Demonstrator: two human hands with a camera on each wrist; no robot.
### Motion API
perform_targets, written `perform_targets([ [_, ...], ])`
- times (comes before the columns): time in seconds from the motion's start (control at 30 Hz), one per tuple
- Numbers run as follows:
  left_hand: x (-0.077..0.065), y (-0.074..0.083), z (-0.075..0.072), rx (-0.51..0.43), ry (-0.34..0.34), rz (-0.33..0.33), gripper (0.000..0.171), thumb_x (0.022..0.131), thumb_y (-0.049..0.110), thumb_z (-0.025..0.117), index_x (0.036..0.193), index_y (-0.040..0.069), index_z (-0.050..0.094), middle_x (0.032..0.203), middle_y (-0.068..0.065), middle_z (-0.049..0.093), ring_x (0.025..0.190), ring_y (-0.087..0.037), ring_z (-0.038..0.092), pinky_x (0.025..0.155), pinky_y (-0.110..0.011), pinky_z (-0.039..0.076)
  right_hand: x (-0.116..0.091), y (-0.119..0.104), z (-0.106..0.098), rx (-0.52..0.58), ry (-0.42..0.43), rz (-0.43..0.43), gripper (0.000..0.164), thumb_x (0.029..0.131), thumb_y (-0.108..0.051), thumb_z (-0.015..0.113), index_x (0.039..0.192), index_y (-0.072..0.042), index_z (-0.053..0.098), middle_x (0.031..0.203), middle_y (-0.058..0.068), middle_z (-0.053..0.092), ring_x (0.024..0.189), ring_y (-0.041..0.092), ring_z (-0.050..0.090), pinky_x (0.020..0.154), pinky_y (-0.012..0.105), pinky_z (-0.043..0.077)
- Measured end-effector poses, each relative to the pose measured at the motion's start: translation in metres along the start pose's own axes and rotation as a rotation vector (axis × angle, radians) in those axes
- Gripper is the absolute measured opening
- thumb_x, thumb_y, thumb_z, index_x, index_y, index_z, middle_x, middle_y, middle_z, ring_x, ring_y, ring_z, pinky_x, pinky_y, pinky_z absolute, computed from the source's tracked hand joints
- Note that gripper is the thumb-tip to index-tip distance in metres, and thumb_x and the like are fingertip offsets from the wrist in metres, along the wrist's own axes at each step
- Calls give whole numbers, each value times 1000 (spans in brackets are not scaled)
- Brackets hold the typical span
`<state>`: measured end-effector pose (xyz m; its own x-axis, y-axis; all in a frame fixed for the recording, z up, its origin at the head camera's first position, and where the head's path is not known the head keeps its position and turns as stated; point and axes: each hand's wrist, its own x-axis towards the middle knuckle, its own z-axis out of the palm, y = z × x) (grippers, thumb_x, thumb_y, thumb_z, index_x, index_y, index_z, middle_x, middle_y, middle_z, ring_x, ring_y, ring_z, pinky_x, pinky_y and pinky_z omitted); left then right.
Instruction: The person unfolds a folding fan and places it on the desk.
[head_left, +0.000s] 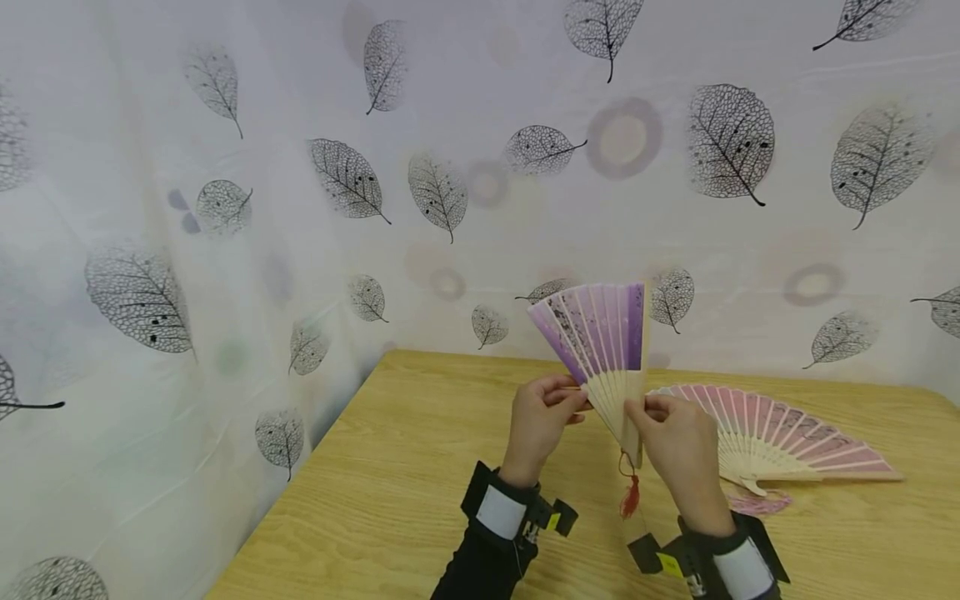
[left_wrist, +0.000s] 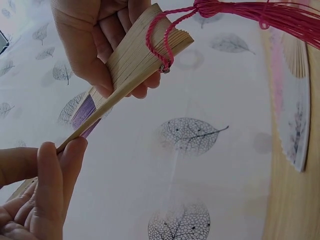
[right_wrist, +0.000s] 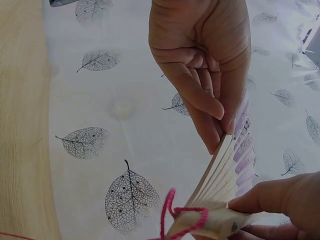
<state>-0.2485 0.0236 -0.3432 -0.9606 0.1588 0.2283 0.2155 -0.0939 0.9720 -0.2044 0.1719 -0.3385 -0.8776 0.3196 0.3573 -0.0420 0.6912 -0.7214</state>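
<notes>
Cloth [head_left: 480,83]: it hangs behind the table [head_left: 405,467] and along its left side; whitish, softly creased, printed with dark, net-like leaves [head_left: 731,142] and pale round spots.
Table: yellowish, with wood grain over its surface; its far edge is close to the cloth.
Pink fan [head_left: 806,437]: it lies on the table, spread wide, to the right of the hands. The cover is pleated, pink with a greyish pattern, and whiter at its left end. The right hand [head_left: 681,442] stands before this left part and covers some of it.
Purple fan [head_left: 600,329]: it is raised over the table, between the two hands, and only partly spread. The pleated cover is deep purple at both sides and lilac between, with dark pattern. The pale ribs [head_left: 611,392] look like wood and meet in a narrow base.
Left hand [head_left: 542,425]: thumb and fingers nearly closed, pinching the left edge of the purple fan.
Right hand: fingers bent, thumb against the ribs; it grips the right side of the purple fan, lower down.
Wrist bands [head_left: 501,512]: black, with a light patch, one on each arm.
Pink tassel [head_left: 761,503]: stringy, lying below the pink fan's base.
Red tassel [head_left: 630,498]: thin threads, hanging by a twisted cord loop from the purple fan's base.
</notes>
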Motion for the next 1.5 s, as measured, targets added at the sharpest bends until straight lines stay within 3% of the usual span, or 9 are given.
perform_targets([
  [0.47,-1,1,-2,15,9,-5,19,85,5,63,100,-6,65,91,-22,69,78,-22,70,65,-24,58,1,1,-1,8,-7,24,32,85,-25,65,95,6,69,84,21,70,76,33,66,51,24,44],
  [0.73,-1,0,-2,7,12,6,20,85,5,63,101,-6,64,92,-23,69,80,-25,70,66,-25,58,2,3,-2,10,12,20,31,84,-23,65,94,6,70,84,21,70,69,29,67,48,23,44],
  [1.03,0,1,-2,3,39,-19,20,85,5,63,103,-4,65,91,-20,70,77,-19,69,66,-25,58,3,5,-3,14,8,37,33,84,-25,66,95,6,69,83,21,70,68,28,66,47,21,42],
  [1.3,0,3,-4,-18,45,-18,21,85,5,63,104,-4,64,93,-20,69,82,-24,69,67,-26,58,5,6,-5,15,20,36,33,84,-26,65,91,6,70,78,19,70,60,17,63,49,21,41],
  [1.5,1,2,-5,-20,48,-23,22,85,5,63,104,-4,64,93,-19,70,80,-21,69,67,-26,58,5,6,-5,18,21,36,32,84,-26,65,90,5,70,76,17,70,56,11,60,48,20,41],
])
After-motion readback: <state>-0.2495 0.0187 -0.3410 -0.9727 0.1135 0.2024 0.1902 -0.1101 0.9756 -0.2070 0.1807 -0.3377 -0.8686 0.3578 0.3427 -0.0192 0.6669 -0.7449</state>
